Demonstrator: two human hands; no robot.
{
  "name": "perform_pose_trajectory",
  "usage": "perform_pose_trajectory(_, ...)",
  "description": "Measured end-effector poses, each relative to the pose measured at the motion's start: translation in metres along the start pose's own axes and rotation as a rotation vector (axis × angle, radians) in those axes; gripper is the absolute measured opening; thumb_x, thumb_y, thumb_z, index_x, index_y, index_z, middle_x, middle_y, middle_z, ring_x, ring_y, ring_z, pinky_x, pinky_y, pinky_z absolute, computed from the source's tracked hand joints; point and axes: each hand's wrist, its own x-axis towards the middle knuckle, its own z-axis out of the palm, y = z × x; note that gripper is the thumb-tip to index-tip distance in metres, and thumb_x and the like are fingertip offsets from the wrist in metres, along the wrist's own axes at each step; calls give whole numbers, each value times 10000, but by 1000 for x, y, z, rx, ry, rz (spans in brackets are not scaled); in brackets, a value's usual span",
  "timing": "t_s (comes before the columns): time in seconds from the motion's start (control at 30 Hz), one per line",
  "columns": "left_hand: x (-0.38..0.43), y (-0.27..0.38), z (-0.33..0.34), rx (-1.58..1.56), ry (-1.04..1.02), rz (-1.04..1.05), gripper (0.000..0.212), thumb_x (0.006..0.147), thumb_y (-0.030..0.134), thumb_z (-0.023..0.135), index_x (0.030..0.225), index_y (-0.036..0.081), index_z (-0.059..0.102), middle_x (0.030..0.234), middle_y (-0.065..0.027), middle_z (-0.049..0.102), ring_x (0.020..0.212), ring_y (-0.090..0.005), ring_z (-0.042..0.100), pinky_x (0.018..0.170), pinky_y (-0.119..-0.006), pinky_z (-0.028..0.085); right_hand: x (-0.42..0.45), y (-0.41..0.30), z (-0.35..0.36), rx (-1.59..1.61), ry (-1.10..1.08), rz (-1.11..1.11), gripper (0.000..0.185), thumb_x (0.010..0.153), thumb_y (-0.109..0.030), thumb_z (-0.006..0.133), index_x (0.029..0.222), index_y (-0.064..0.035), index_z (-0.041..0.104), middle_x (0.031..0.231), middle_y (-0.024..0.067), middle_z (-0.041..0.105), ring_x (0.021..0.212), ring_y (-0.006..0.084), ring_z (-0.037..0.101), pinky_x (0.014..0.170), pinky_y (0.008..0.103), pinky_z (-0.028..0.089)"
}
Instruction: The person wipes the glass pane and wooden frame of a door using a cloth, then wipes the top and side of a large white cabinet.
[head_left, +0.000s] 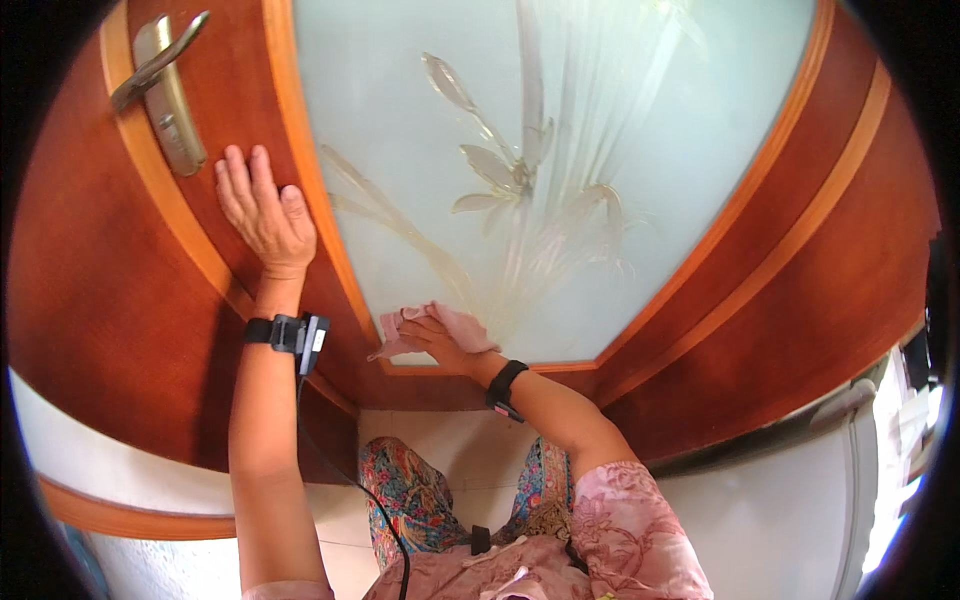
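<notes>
A pink cloth (466, 328) lies against the lower left corner of a frosted glass panel (420, 150) with a plant pattern. My right hand (435, 343) is on the cloth and presses it to the glass; part of the cloth is hidden under the hand. Flat on the reddish-brown wooden door (225, 97) rests my left hand (266, 214), fingers slightly apart and holding nothing. It is just below the metal door handle (161, 60) and its lock plate (174, 124), left of the glass panel's light wooden trim (296, 112).
A black cable (382, 510) hangs from the device on my left wrist across my lap. Pale floor tiles (480, 442) show between my knees. At the lower left is a wooden strip (135, 510); a white panel with a grey edge (847, 480) stands at the lower right.
</notes>
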Motion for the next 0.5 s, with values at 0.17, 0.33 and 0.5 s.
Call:
perform_pose_trajectory(0.17, 1, 0, -2, -6, -17, -15, 504, 932, 361, 274, 1270, 13, 408, 1362, -195, 314, 1251, -390, 263, 1020, -475, 204, 96, -61, -93, -530, 79, 80, 426, 782, -201, 559, 1189, -136, 453, 1185, 70, 463, 1126, 257, 407, 926, 423, 309)
perform_pose_trajectory(0.33, 0, -4, -4, -35, -17, -22, 509, 939, 361, 253, 1275, 8, 401, 1370, -189, 306, 1261, -381, 251, 1025, -472, 195, 209, -136, -194, -937, 704, -483, 436, 766, -276, 532, 1165, -101, 519, 1288, 111, 400, 1237, 325, 295, 981, 585, 187)
perform_pose_trajectory(0.5, -3, -10, -6, -20, -27, -43, 502, 921, 366, 269, 1250, 31, 445, 1371, -166, 317, 1259, -364, 259, 1032, -462, 189, 179, -120, -121, -1122, 485, -379, 565, 675, -339, 610, 1197, -145, 514, 1300, 53, 412, 1222, 268, 333, 1007, 547, 209)
